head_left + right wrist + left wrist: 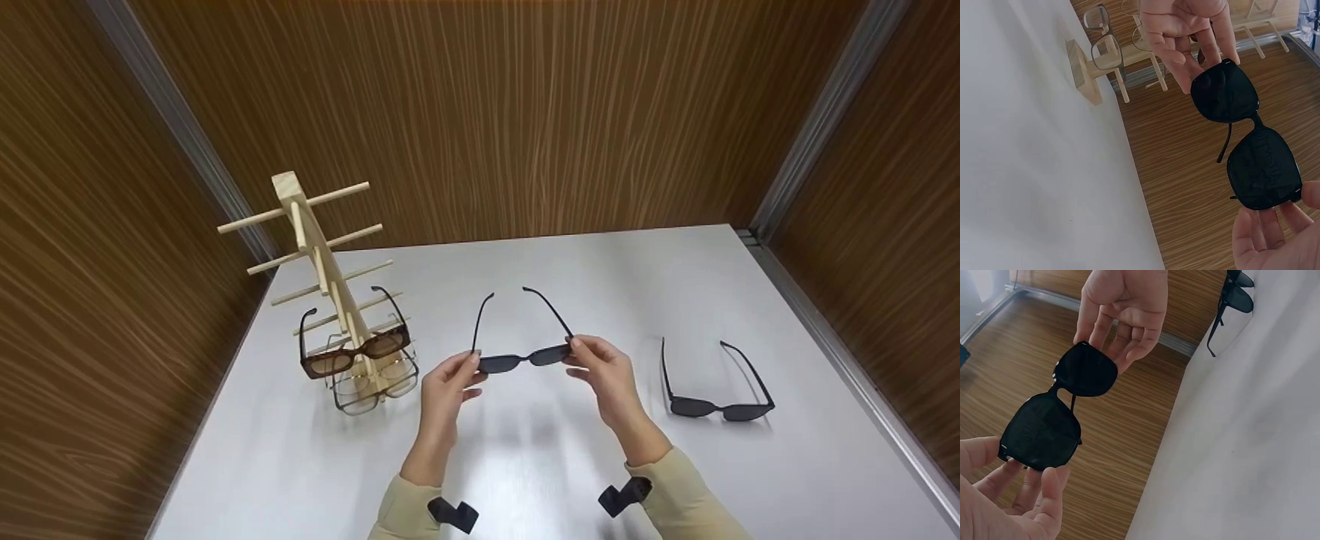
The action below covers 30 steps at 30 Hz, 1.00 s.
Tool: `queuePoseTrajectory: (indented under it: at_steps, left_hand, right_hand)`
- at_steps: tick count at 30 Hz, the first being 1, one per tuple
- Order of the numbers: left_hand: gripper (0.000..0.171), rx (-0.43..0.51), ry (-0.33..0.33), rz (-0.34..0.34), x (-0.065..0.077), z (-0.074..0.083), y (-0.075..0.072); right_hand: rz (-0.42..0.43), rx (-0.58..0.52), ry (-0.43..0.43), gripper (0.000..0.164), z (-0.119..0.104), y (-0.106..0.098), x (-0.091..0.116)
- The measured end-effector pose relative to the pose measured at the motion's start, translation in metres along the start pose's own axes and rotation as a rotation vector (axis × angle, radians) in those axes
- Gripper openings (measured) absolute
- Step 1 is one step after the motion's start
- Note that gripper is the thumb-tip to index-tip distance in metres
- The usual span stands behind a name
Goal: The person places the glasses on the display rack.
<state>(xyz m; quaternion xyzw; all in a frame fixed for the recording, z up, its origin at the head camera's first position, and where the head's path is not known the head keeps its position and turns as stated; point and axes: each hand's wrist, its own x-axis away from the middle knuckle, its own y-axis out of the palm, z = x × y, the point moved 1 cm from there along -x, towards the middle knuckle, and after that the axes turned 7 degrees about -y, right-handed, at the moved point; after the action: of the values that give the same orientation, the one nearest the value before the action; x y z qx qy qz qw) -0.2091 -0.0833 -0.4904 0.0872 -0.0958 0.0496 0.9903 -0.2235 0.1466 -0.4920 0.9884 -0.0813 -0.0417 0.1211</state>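
Nearest to the camera are two beige sleeves, each with a small black device at the wrist. Beyond them, the left hand and the right hand each pinch one end of the black sunglasses with dark lenses. These are held above the white surface, with the arms unfolded and pointing away from the person.

To the left of the left hand stands a pale wooden rack with thin pegs. Low on it hang brown-tinted sunglasses with a dark frame and, below, clear-lensed glasses with a thin frame; how many clear pairs overlap there, I cannot tell.

In my judgement, the rack is only partly filled: its upper pegs carry nothing. The held pair is not on it, and neither is a second pair of black sunglasses, lying unfolded to the right of the right hand.
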Motion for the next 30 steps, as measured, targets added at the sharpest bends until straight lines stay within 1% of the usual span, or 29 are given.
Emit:
queuePoseTrajectory:
  at_steps: [7, 12, 15, 19, 23, 30]
  left_hand:
    - [0.037, 0.014, 0.016, -0.013, 0.008, 0.008, -0.004]
    - [0.036, 0.014, 0.023, -0.016, 0.013, 0.014, -0.01]
    - [0.035, 0.014, 0.028, -0.013, 0.016, 0.017, -0.014]
    - [0.035, 0.008, 0.044, -0.011, 0.021, 0.022, -0.021]
    - [0.034, 0.001, 0.063, -0.001, 0.026, 0.027, -0.028]
    - [0.035, -0.029, 0.068, 0.041, 0.034, 0.035, -0.037]
  right_hand:
    - [-0.023, -0.04, 0.003, 0.03, -0.007, 0.003, 0.001]
    - [-0.051, -0.05, -0.024, 0.019, -0.012, 0.009, 0.003]
    - [-0.076, -0.056, -0.037, 0.016, -0.016, 0.014, 0.005]
    - [-0.107, -0.059, -0.048, 0.021, -0.018, 0.021, 0.006]
    - [-0.128, -0.044, -0.056, 0.021, -0.019, 0.028, 0.006]
    - [-0.164, -0.038, -0.063, 0.025, -0.023, 0.039, 0.007]
